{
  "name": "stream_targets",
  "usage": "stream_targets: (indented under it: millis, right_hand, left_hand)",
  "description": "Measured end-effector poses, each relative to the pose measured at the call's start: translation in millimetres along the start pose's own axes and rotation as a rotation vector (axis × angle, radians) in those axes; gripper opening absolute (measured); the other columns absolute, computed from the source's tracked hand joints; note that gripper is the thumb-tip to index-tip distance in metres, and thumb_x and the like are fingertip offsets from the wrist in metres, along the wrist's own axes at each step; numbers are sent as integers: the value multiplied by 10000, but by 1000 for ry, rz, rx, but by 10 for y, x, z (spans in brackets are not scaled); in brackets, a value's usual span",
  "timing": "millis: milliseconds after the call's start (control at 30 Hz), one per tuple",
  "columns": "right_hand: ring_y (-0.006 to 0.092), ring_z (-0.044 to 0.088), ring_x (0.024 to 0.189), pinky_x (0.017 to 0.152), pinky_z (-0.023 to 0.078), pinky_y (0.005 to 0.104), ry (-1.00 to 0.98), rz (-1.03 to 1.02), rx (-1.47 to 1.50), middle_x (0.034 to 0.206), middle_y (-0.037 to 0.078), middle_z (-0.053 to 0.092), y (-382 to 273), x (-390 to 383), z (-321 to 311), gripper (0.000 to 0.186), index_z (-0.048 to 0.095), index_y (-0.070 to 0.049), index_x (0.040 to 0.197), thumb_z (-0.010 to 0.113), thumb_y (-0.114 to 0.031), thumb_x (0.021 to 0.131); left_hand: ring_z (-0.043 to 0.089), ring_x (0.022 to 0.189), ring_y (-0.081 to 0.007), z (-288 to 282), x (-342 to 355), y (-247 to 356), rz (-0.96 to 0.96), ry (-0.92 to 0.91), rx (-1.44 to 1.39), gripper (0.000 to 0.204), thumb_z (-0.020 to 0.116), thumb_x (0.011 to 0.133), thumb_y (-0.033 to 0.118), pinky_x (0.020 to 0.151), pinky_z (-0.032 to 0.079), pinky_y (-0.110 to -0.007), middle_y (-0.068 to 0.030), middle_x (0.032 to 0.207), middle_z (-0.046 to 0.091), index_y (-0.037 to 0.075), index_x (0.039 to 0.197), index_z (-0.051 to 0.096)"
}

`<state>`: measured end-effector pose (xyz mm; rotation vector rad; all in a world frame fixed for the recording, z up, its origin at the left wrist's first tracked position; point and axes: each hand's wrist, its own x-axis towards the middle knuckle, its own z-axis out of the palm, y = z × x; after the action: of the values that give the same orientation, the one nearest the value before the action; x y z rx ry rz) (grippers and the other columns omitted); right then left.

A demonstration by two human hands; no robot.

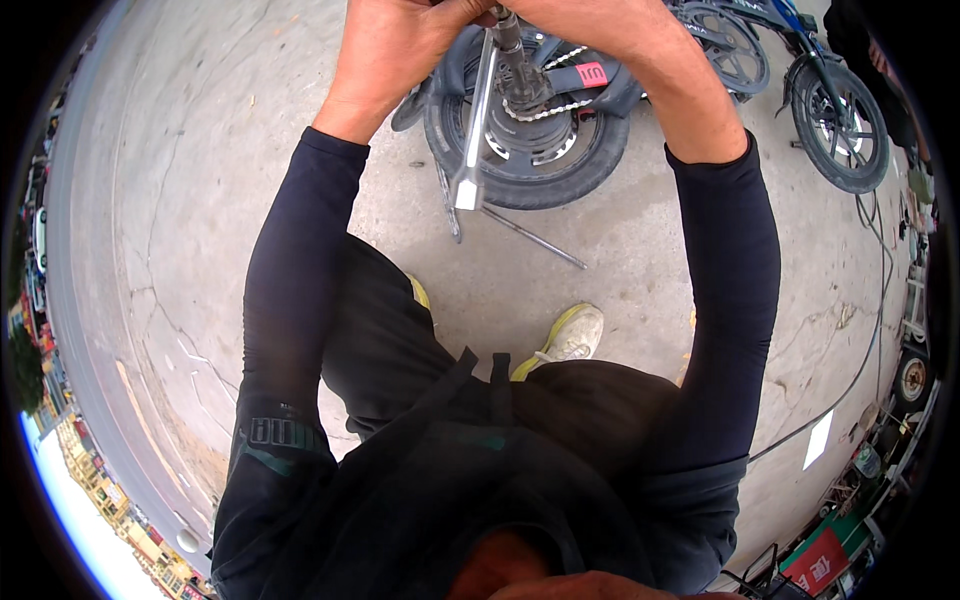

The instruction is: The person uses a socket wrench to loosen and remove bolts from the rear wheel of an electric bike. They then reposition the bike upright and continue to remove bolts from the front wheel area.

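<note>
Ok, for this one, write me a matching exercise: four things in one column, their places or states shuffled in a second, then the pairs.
Things
1. Long shiny silver metal bar
2. Black-tyred wheel with a silver chain
3. Thin grey metal rod
4. White-and-yellow shoe

Places or states
A. Lying on the pale grey ground
B. Worn on the person's right foot
C. Slanting down from beside the left hand
D. Near the top centre, partly hidden behind another listed thing

Pairs: 1-C, 2-D, 3-A, 4-B
</note>
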<state>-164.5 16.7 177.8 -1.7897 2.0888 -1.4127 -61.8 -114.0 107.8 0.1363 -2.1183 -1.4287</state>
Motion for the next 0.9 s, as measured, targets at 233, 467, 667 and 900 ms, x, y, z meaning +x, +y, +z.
stream_targets:
  millis: [233, 467, 667, 900]
  right_hand:
    - [429, 654, 820, 723, 507, 456, 79, -112, 8, 861, 270, 634, 63, -25, 139, 286, 562, 53, 971, 695, -195, 921]
    - [442, 676, 826, 712, 526, 466, 99, 1, 37, 838, 272, 651, -31, -4, 105, 278, 561, 62, 979, 687, -175, 910]
    - [441, 674, 810, 707, 529, 475, 215, -50, -10, 822, 261, 657, 71, -4, 167, 260, 561, 48, 964, 688, -169, 899]
    - [451, 671, 831, 731, 530, 511, 251, -84, -136, 843, 260, 659, 184, -43, 470, 245, 561, 29, 970, 674, -172, 887]
  left_hand:
    - [667, 843, -133, -87, -23, 115, 67, 36, 352, 131, 670, 945, 39, 736, 561, -319, -50, 855, 732, -48, 1033, 711]
    - [670, 993, -154, -68, -48, 5, -35, -144, -1, 210, 650, 966, 46, 846, 557, -316, -98, 1044, 739, -59, 1146, 671]
    - [639, 831, -68, -15, 63, -188, -153, 89, 121, 184, 705, 936, 32, 682, 531, -252, -55, 1008, 728, -49, 1100, 680]
    - [642, 1006, -178, -38, -108, -187, 14, -105, 202, 224, 630, 991, 115, 810, 527, -339, -123, 1104, 713, -71, 1117, 632]
